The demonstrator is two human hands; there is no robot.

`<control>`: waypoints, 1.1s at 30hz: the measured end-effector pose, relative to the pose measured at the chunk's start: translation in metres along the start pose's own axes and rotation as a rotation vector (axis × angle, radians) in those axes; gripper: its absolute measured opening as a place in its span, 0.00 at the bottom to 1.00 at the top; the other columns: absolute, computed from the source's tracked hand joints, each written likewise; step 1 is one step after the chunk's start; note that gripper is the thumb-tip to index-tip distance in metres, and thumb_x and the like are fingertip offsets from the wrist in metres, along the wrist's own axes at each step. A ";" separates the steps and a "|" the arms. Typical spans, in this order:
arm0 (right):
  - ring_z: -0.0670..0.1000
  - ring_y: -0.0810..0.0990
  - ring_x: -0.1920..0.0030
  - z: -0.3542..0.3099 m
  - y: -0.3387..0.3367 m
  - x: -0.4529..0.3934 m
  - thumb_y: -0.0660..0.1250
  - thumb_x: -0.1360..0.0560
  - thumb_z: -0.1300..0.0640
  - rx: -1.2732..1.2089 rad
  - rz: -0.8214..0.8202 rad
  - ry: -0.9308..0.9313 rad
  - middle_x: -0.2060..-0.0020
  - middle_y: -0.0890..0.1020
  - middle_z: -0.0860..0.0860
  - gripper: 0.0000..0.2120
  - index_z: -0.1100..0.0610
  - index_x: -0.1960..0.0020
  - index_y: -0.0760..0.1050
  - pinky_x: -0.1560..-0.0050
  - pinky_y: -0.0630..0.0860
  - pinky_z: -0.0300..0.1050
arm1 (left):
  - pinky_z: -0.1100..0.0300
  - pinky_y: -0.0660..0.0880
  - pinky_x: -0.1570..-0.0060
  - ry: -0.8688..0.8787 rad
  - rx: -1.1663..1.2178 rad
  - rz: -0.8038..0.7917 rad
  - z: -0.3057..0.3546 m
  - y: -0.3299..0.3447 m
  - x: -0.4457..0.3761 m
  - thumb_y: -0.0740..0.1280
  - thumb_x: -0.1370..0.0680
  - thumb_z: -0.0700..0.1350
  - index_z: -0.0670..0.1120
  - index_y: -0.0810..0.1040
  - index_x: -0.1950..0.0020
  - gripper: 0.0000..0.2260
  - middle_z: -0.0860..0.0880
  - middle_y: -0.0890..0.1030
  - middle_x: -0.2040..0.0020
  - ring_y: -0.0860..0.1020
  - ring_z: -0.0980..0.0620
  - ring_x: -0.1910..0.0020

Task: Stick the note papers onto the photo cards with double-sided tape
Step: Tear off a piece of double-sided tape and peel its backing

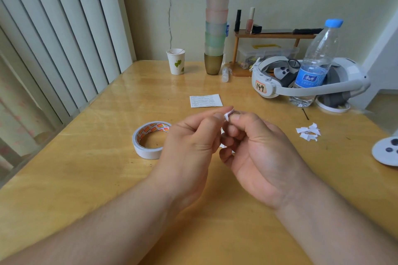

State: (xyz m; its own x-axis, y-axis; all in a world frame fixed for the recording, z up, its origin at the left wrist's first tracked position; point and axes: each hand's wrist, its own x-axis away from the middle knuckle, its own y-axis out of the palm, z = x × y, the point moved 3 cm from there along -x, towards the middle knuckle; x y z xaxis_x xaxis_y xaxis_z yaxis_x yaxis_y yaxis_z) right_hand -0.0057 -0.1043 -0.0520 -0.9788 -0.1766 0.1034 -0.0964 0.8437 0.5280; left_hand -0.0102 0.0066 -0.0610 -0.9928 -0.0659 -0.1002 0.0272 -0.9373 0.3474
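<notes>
Wooden table (pixel 86 178), left hand (pixel 189 146) and right hand (pixel 258 153) pinching paper scrap (pixel 228 115), sticks in paper cup (pixel 176 61)

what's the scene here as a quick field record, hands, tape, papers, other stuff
left hand: raised over the table, pinches a small white scrap
right hand: pinches the same scrap, fingers curled
tape roll: lies flat on the table, left of the hands, untouched
printed paper: flat, beyond the hands
scrap pile: white bits, to the right of the hands
bottle: upright, blue cap, inside the headset band
paper cup: upright at the far edge
cup stack: tall, beside the paper cup
</notes>
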 end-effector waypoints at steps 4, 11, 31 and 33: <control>0.47 0.73 0.66 -0.003 0.000 0.002 0.68 0.22 0.61 0.009 -0.013 0.001 0.68 0.75 0.49 0.10 0.54 0.62 0.80 0.63 0.69 0.41 | 0.53 0.72 0.56 0.073 -0.054 0.011 0.005 -0.002 0.000 0.68 0.18 0.40 0.46 0.90 0.49 0.10 0.55 0.73 0.73 0.68 0.50 0.64; 0.47 0.74 0.66 -0.007 0.000 0.003 0.67 0.23 0.63 0.022 -0.034 -0.013 0.69 0.76 0.50 0.16 0.53 0.69 0.81 0.62 0.69 0.42 | 0.72 0.73 0.65 0.316 -0.326 -0.053 0.020 -0.005 0.004 0.68 0.19 0.33 0.47 0.87 0.51 0.12 0.58 0.83 0.69 0.77 0.64 0.70; 0.47 0.73 0.67 0.000 0.002 0.001 0.62 0.20 0.65 -0.034 -0.047 -0.052 0.69 0.73 0.50 0.13 0.56 0.62 0.76 0.64 0.71 0.39 | 0.56 0.71 0.55 -0.026 -0.043 0.026 0.005 0.003 0.005 0.66 0.18 0.39 0.44 0.89 0.47 0.11 0.54 0.69 0.73 0.67 0.54 0.68; 0.48 0.73 0.67 0.001 0.002 0.001 0.62 0.20 0.65 -0.012 -0.048 -0.062 0.70 0.72 0.49 0.13 0.56 0.61 0.75 0.64 0.71 0.41 | 0.63 0.71 0.62 -0.095 0.027 0.020 0.004 0.005 0.006 0.66 0.18 0.40 0.45 0.89 0.47 0.11 0.52 0.65 0.72 0.66 0.55 0.69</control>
State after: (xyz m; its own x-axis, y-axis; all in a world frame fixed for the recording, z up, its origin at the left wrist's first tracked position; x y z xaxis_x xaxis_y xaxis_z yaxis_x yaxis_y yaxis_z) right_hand -0.0069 -0.1020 -0.0515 -0.9824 -0.1848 0.0254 -0.1419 0.8288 0.5412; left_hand -0.0169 0.0024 -0.0561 -0.9987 -0.0502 -0.0043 0.0450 -0.9265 0.3736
